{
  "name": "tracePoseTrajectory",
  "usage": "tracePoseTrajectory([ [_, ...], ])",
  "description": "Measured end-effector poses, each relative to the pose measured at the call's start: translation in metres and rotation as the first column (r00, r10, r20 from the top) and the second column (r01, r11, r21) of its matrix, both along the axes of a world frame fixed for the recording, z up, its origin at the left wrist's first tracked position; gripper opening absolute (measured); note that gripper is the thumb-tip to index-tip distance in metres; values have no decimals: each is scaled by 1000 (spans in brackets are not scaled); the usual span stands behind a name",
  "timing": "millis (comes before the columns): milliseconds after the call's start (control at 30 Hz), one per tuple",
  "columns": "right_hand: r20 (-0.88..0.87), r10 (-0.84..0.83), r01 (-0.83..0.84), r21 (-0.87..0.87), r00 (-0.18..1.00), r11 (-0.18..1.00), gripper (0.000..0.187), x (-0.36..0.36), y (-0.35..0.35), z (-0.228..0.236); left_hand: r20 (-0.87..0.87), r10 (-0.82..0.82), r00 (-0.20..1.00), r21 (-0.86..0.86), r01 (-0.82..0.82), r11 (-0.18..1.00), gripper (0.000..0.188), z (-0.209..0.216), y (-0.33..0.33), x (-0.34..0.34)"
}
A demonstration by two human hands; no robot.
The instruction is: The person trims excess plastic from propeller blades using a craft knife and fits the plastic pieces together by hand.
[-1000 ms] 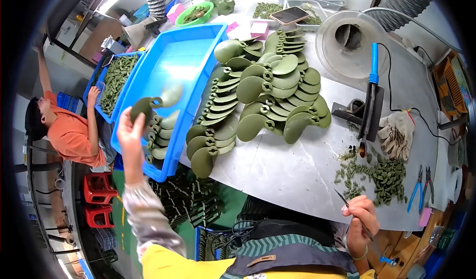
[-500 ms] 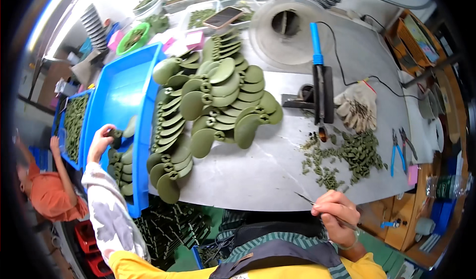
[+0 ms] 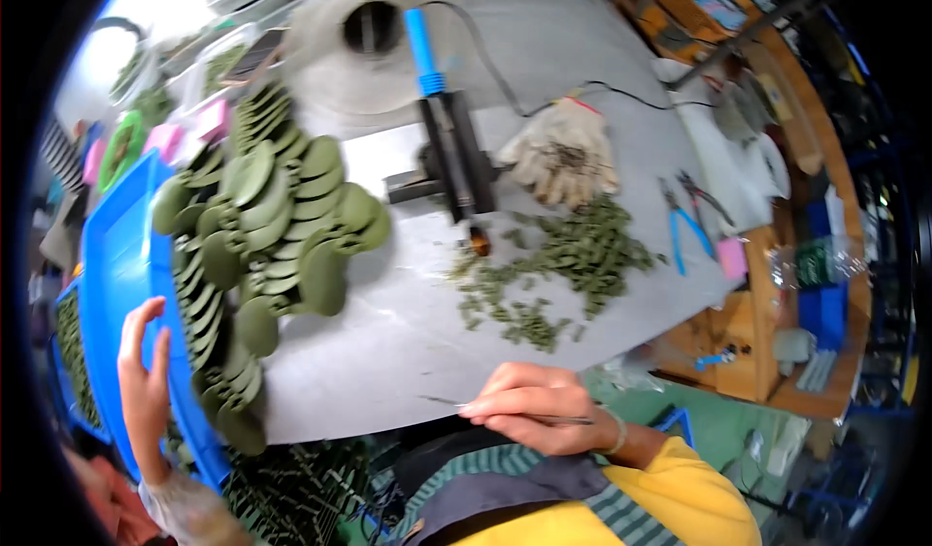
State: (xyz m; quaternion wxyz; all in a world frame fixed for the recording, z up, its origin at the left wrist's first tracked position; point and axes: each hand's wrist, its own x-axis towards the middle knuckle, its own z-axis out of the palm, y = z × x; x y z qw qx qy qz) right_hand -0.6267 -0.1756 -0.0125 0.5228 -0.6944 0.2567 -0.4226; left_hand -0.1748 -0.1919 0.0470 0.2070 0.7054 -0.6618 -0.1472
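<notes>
My left hand (image 3: 146, 381) is over the near part of the blue tray (image 3: 124, 255), its fingers apart and nothing visible in them. Close to my body, by the table's front edge, my right hand (image 3: 532, 408) is closed around thin metal tweezers (image 3: 447, 402) whose tip points left. Stacks of flat, rounded green plastic pieces (image 3: 320, 279) lie overlapping beside the tray. Further right is a heap of small green bits (image 3: 592, 255). A soldering iron (image 3: 424, 51) with a blue handle rests in a black stand (image 3: 451, 158), its tip above the bits.
A stained white glove (image 3: 563, 153) lies beyond the heap, with blue-handled pliers (image 3: 687, 231) to its right. At the back stands a large round translucent disc (image 3: 320, 61) with a dark central hole. Pink blocks (image 3: 212, 121) sit behind the tray. Another person's orange sleeve (image 3: 107, 497) shows lower left.
The view has swung to the right. My left hand has let go of the green piece it held in the tray and opened. My right hand keeps the tweezers, now turned flatter.
</notes>
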Motion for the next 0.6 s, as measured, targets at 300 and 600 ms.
tracePoseTrajectory([
  [300, -457, -616, 526, -323, 641, 787, 29, -56, -4, -19, 370, -170, 913, -111, 225, 968, 56, -78, -51, -149],
  [600, -704, -710, 315, -666, 34, 676, 13, -225, -45, -42, 5, -112, 994, -108, 112, 988, 41, -94, -54, -145],
])
